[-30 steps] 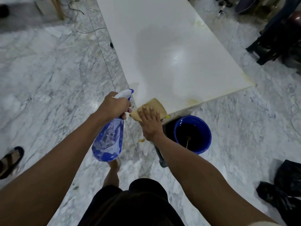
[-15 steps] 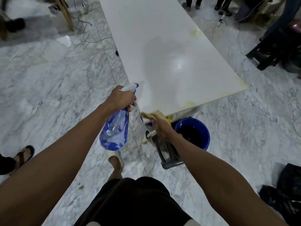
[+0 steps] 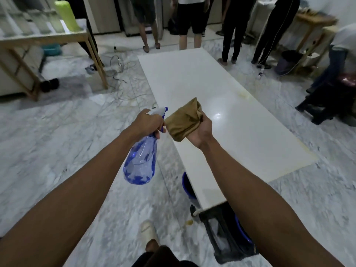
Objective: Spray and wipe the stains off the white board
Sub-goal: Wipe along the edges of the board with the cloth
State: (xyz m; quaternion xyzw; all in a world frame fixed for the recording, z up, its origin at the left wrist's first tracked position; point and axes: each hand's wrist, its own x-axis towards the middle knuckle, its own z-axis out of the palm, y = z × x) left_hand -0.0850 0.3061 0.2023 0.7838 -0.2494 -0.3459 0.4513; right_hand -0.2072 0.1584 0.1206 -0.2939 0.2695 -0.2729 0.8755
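While the left hand (image 3: 148, 122) grips the spray bottle (image 3: 140, 160) by its trigger neck, the right hand (image 3: 200, 132) clutches a brown cloth (image 3: 183, 122) just beside it, above the white board (image 3: 240, 122).

Floor (image 3: 57, 143): grey-veined white marble tiles, glossy.
Left: wooden table (image 3: 48, 38) with slanted legs; a green cylinder (image 3: 66, 15) stands on it.
Under the table: teal basin (image 3: 52, 49).
Cables (image 3: 117, 68): loose on the floor beside the table leg.
Back: cabinets (image 3: 107, 14); several people (image 3: 189, 20) stand there, seen from the waist down.
Right: wooden rack (image 3: 316, 33), dark bin (image 3: 289, 61), black stool (image 3: 327, 105).
Light: dim, one bright glare spot overhead.
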